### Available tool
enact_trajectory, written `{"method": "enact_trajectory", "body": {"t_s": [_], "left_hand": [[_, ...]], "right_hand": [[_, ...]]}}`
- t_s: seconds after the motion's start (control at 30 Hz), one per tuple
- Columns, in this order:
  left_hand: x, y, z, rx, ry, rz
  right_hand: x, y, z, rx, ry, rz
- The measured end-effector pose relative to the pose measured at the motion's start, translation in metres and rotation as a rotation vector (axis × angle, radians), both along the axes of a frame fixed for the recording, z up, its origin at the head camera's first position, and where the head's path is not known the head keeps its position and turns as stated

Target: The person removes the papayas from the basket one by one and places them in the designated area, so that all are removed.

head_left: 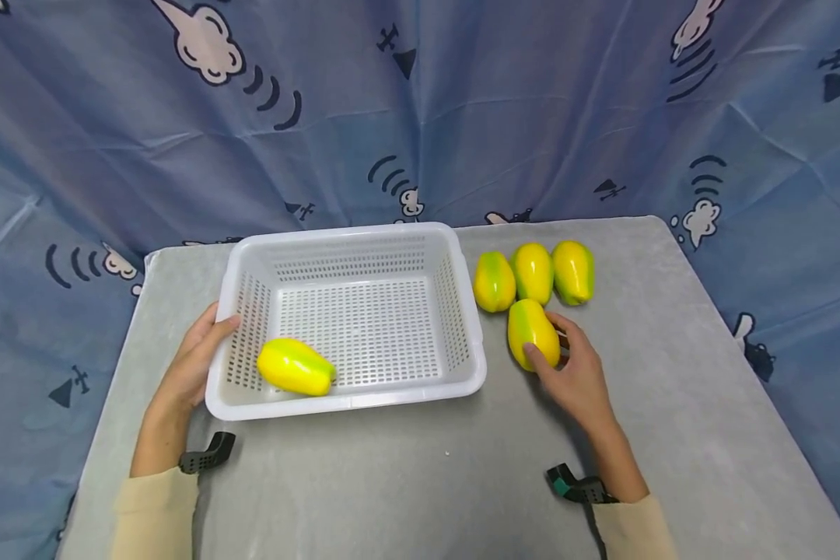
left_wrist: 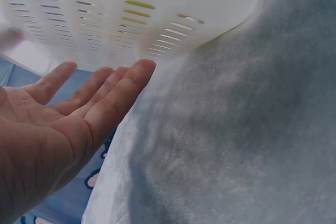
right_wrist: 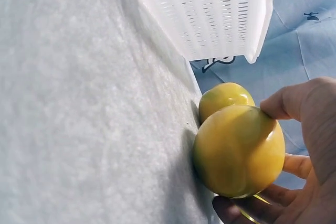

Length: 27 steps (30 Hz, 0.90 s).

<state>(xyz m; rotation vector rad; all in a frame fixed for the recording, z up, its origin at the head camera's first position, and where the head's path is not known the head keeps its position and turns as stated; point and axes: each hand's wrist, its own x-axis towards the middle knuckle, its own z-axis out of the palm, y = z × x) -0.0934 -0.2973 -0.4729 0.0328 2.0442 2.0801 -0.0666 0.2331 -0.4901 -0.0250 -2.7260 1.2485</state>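
Observation:
A white perforated plastic basket (head_left: 357,393) stands on the table, with one yellow-green papaya (head_left: 295,367) lying at its near left. My left hand (head_left: 194,359) holds the basket's left side, thumb over the rim. In the left wrist view the fingers (left_wrist: 118,95) stretch along the outside of the slotted wall. To the right of the basket, my right hand (head_left: 572,372) grips another papaya (head_left: 530,330), thumb on the near side and fingers round its right. The right wrist view shows this gripped papaya (right_wrist: 239,150) close to the table, with part of another behind it.
Three more papayas sit in a row just beyond the gripped one: left (head_left: 494,281), middle (head_left: 533,272) and right (head_left: 573,271). A grey cloth covers the table (head_left: 392,482). Behind its far edge hangs a blue patterned curtain (head_left: 490,132).

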Motion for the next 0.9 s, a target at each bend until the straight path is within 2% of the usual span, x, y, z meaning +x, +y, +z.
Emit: {"method": "enact_trajectory", "body": {"t_s": [0.37,0.9], "left_hand": [[-0.0004,0.0037,0.0011,-0.027,-0.035,0.0],[-0.0014,0.0022,0.0033,-0.049,-0.041,0.016]], "right_hand": [[0.0021,0.002,-0.0045,0.018,-0.04,-0.013],[-0.0009,0.0005,0.0007,0.01,-0.057,0.013]]}}
